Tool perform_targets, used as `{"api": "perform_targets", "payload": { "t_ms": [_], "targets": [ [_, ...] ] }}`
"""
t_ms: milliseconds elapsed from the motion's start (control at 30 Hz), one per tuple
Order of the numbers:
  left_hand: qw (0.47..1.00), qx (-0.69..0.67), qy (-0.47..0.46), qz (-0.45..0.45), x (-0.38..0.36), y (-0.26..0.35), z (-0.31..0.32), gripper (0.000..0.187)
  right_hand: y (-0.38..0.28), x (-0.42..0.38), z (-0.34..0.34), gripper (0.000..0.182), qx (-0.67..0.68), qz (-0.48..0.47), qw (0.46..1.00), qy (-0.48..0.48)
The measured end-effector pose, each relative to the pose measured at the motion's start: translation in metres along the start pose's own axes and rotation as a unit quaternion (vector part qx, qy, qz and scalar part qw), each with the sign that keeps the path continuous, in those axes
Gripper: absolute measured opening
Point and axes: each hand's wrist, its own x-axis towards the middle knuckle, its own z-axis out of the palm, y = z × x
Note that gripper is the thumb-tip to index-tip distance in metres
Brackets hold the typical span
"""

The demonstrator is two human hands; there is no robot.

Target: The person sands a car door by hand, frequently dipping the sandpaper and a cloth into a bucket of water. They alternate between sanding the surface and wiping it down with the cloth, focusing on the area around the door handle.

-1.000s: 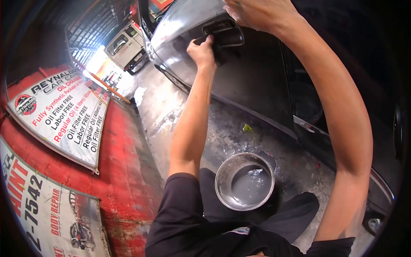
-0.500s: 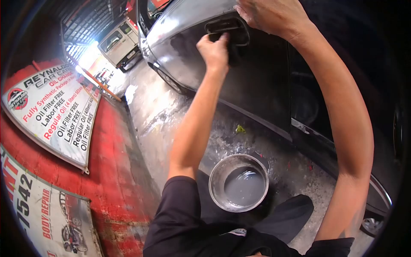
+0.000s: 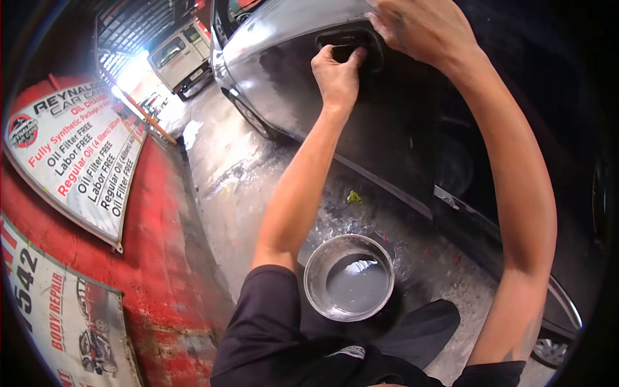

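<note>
Against the dark car door [image 3: 387, 122], my left hand [image 3: 338, 76] is closed at the door handle recess [image 3: 342, 37]. Its thumb and forefinger are bent round something dark at the recess's lower edge, too dark to make out. My right hand [image 3: 422, 29] is higher up on the door, right of the handle, near the top of the view. Its fingers are curled together against the panel, and what they hold, if anything, is hidden. Dull grey and shiny patches cover the door panel to the left of the handle.
A round metal bucket [image 3: 311, 277] with greyish liquid stands on the wet concrete floor below my arms. A yellow-green scrap [image 3: 354, 197] lies near it. Signboards [image 3: 77, 161] hang on a red wall [image 3: 167, 258] at left. A white van [image 3: 180, 58] is parked behind.
My left hand has shifted slightly right along the handle recess. My right hand has also moved a little right. The view has shifted, so the bucket and signs appear further left.
</note>
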Motion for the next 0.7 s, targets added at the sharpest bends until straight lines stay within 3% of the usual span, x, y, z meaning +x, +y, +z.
{"api": "perform_targets", "payload": {
  "t_ms": [67, 100, 133, 200, 267, 333, 400, 467, 533, 600, 667, 700],
  "targets": [
    [0.997, 0.063, 0.024, 0.039, 0.020, -0.026, -0.023, 0.015, 0.001, -0.002, 0.001, 0.023, 0.000, 0.010, 1.000, 0.010],
    [0.996, 0.045, 0.062, -0.034, 0.032, -0.049, -0.039, 0.014, 0.001, -0.002, 0.003, 0.023, 0.013, 0.004, 1.000, 0.012],
    [0.987, -0.099, 0.056, -0.116, 0.030, -0.032, -0.039, 0.013, 0.005, -0.003, 0.003, 0.023, 0.022, 0.001, 1.000, 0.016],
    [0.992, 0.039, 0.091, -0.082, 0.026, -0.027, -0.028, 0.009, 0.007, -0.003, 0.003, 0.023, 0.009, 0.003, 1.000, 0.020],
    [0.997, -0.072, 0.018, -0.031, 0.006, -0.011, -0.007, 0.010, 0.005, -0.002, 0.003, 0.024, 0.000, -0.004, 1.000, 0.021],
    [0.992, 0.103, 0.015, 0.064, -0.008, 0.022, 0.016, 0.018, 0.003, 0.000, 0.003, 0.024, 0.020, 0.005, 1.000, 0.001],
    [0.999, 0.043, -0.005, 0.022, -0.001, 0.012, 0.001, 0.017, -0.002, -0.001, 0.002, 0.023, 0.013, -0.009, 1.000, 0.005],
    [0.989, 0.134, 0.038, 0.039, 0.016, -0.017, -0.026, 0.016, -0.002, -0.003, 0.000, 0.023, -0.005, -0.014, 1.000, 0.009],
    [0.995, -0.017, 0.058, -0.073, 0.032, -0.054, -0.044, 0.012, 0.004, -0.003, 0.002, 0.023, 0.040, 0.003, 0.999, 0.012],
    [0.994, 0.000, 0.074, -0.075, 0.025, -0.033, -0.030, 0.011, 0.006, -0.003, 0.002, 0.023, 0.024, -0.002, 1.000, 0.006],
    [0.999, -0.011, 0.024, 0.021, -0.002, 0.004, -0.002, 0.014, 0.006, -0.001, 0.002, 0.023, 0.006, -0.011, 1.000, 0.005],
    [1.000, 0.020, 0.001, 0.016, -0.007, 0.004, 0.010, 0.019, 0.004, -0.001, 0.000, 0.023, 0.004, -0.007, 1.000, 0.001]
  ]
}}
